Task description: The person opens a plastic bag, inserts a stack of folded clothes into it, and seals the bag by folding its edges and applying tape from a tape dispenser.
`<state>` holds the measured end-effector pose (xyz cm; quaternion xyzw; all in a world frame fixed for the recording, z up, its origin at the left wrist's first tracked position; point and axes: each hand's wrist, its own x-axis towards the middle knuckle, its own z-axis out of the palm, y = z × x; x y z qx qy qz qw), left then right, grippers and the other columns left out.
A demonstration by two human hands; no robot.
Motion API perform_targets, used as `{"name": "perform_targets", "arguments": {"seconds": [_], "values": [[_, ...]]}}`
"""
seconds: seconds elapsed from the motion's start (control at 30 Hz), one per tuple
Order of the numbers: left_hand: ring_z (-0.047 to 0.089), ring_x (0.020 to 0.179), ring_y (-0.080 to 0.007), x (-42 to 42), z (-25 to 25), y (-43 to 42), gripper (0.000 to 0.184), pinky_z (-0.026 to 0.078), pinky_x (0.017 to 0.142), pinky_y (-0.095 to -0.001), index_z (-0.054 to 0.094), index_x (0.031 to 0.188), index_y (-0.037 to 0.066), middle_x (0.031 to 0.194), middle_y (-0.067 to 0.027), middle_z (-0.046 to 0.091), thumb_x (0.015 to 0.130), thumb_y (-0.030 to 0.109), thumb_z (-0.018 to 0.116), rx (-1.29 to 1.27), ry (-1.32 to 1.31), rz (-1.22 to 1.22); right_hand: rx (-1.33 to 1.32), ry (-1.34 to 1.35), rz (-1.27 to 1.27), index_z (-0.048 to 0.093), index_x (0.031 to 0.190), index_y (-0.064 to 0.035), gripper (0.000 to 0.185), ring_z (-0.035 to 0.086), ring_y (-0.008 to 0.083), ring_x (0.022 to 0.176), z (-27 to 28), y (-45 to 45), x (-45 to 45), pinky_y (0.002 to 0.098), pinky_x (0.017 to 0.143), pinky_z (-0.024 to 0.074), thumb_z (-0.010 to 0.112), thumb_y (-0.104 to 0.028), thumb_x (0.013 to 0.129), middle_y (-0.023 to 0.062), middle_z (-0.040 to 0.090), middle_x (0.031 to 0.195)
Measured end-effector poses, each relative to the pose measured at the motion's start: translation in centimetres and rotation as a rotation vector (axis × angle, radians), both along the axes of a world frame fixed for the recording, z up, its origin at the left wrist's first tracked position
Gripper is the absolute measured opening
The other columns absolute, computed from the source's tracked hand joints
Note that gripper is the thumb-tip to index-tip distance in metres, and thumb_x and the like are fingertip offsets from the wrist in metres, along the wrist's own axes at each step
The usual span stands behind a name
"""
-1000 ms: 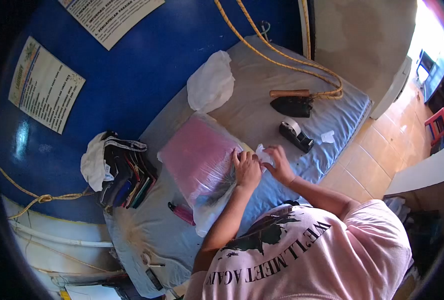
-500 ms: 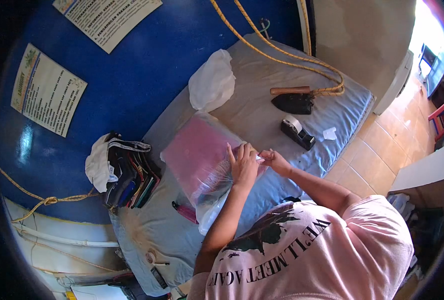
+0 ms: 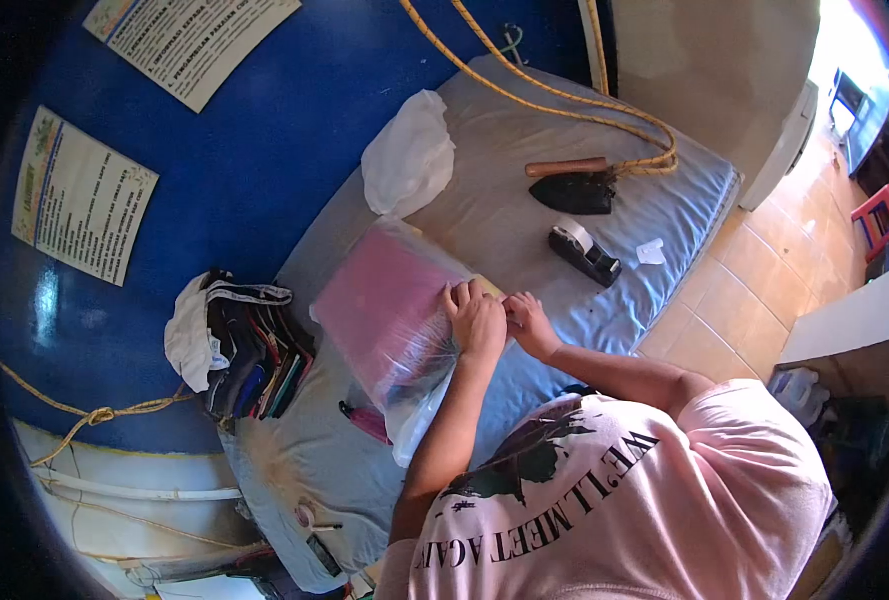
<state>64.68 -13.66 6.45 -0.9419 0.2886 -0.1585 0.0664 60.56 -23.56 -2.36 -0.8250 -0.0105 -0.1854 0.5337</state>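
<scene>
A clear plastic bag [image 3: 392,308] with folded pink cloth inside lies on the cloth-covered ironing surface. My left hand [image 3: 480,322] rests at the bag's right edge, its fingers curled onto the plastic. Right beside it, almost touching, my right hand [image 3: 531,325] pinches the same edge with closed fingers. The exact fold between the fingertips is hidden. A black tape dispenser [image 3: 585,252] with a roll of tape stands to the right, apart from both hands.
An iron [image 3: 572,192] with a wooden handle lies near a yellow rope [image 3: 655,130]. A white plastic bundle [image 3: 409,155] sits behind the bag. Stacked folded clothes [image 3: 255,345] stand at left. A small white piece [image 3: 651,252] lies right of the dispenser.
The whole view has shifted slightly. My left fingers, stretched before, are now more curled on the bag's edge. My right hand has drawn closer to the left, still pinching there.
</scene>
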Motion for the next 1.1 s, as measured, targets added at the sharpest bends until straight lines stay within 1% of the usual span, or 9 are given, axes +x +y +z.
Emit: {"name": "perform_targets", "arguments": {"seconds": [0.1, 0.2, 0.4, 0.5, 0.6, 0.8, 0.97, 1.03, 1.1], "values": [[0.048, 0.105, -0.0257, -0.3, 1.5, 0.0, 0.025, 0.027, 0.101, -0.0488, 0.064, 0.093, 0.007, 0.106, -0.0094, 0.055, 0.083, 0.029, 0.061, -0.066, 0.022, -0.058, 0.051, 0.042, 0.094, 0.058, 0.085, -0.0039, 0.018, 0.053, 0.0308, 0.087, -0.7, -0.5, 0.7, 0.0385, 0.075, 0.0425, 0.068, -0.007, 0.071, 0.0115, 0.056, 0.084], [0.048, 0.108, -0.0257, -0.6, 3.0, 1.5, 0.029, 0.027, 0.102, -0.0518, 0.063, 0.095, 0.006, 0.109, -0.0087, 0.054, 0.081, 0.031, 0.064, -0.128, 0.136, -0.193, 0.288, 0.093, 0.084, 0.059, 0.082, -0.0032, 0.016, 0.055, 0.0324, 0.082, -0.8, -0.5, 0.6, 0.0413, 0.072, 0.0435, 0.069, -0.009, 0.071, 0.0117, 0.059, 0.078], [0.047, 0.112, -0.0222, 0.7, 1.8, 3.5, 0.026, 0.021, 0.103, -0.0577, 0.063, 0.095, 0.006, 0.108, -0.0056, 0.054, 0.080, 0.028, 0.063, -0.040, 0.123, -0.302, 0.493, 0.225, 0.312, 0.059, 0.083, -0.0021, 0.022, 0.056, 0.0288, 0.074, -0.9, -1.5, 1.1, 0.0362, 0.062, 0.0454, 0.074, -0.013, 0.073, 0.0107, 0.057, 0.078], [0.046, 0.111, -0.0215, 0.8, 2.3, 3.1, 0.025, 0.020, 0.104, -0.0570, 0.064, 0.094, 0.006, 0.106, -0.0055, 0.054, 0.081, 0.026, 0.061, -0.035, 0.162, -0.281, 0.292, 0.020, 0.177, 0.059, 0.085, -0.0035, 0.020, 0.053, 0.0286, 0.079, -0.2, -1.7, 0.2, 0.0369, 0.068, 0.0448, 0.072, -0.014, 0.075, 0.0098, 0.054, 0.083], [0.046, 0.110, -0.0215, 0.8, 2.6, 2.7, 0.026, 0.020, 0.104, -0.0554, 0.064, 0.095, 0.005, 0.104, -0.0057, 0.055, 0.081, 0.027, 0.061, -0.059, 0.174, -0.264, -0.071, -0.171, 0.058, 0.059, 0.087, -0.0062, 0.020, 0.050, 0.0285, 0.087, -0.9, -2.3, -0.1, 0.0383, 0.075, 0.0422, 0.069, -0.020, 0.077, 0.0093, 0.051, 0.087], [0.047, 0.108, -0.0220, 1.0, 1.9, 2.6, 0.026, 0.020, 0.104, -0.0531, 0.067, 0.092, 0.005, 0.103, -0.0056, 0.055, 0.079, 0.028, 0.062, -0.072, 0.116, -0.234, -0.247, -0.012, 0.131, 0.060, 0.085, -0.0089, 0.027, 0.047, 0.0301, 0.091, -2.7, -2.5, 1.0, 0.0422, 0.076, 0.0392, 0.067, -0.034, 0.078, 0.0088, 0.052, 0.089], [0.047, 0.107, -0.0219, 1.1, 1.7, 2.7, 0.022, 0.021, 0.105, -0.0518, 0.069, 0.083, 0.006, 0.101, -0.0052, 0.056, 0.077, 0.026, 0.062, -0.115, 0.123, -0.218, -0.363, -0.030, -0.172, 0.061, 0.086, -0.0107, 0.022, 0.048, 0.0313, 0.095, 2.5, -8.2, -0.2, 0.0425, 0.079, 0.0379, 0.066, -0.032, 0.080, 0.0094, 0.053, 0.091], [0.047, 0.106, -0.0218, 1.0, 1.5, 2.7, 0.021, 0.021, 0.105, -0.0517, 0.069, 0.081, 0.006, 0.100, -0.0051, 0.056, 0.076, 0.026, 0.063, -0.115, 0.135, -0.206, -0.425, 0.096, -0.357, 0.064, 0.088, -0.0123, 0.020, 0.048, 0.0313, 0.097, 1.8, -12.9, 0.3, 0.0428, 0.083, 0.0371, 0.066, -0.030, 0.080, 0.0103, 0.053, 0.095], [0.048, 0.107, -0.0229, 0.8, 2.2, 2.4, 0.024, 0.023, 0.105, -0.0516, 0.068, 0.085, 0.003, 0.102, -0.0074, 0.056, 0.077, 0.024, 0.061, -0.097, 0.165, -0.199, -0.598, 0.114, -0.652, 0.068, 0.087, -0.0115, 0.024, 0.056, 0.0316, 0.090, 2.1, -16.2, 0.3, 0.0441, 0.078, 0.0423, 0.068, -0.034, 0.078, 0.0114, 0.061, 0.093]]}}
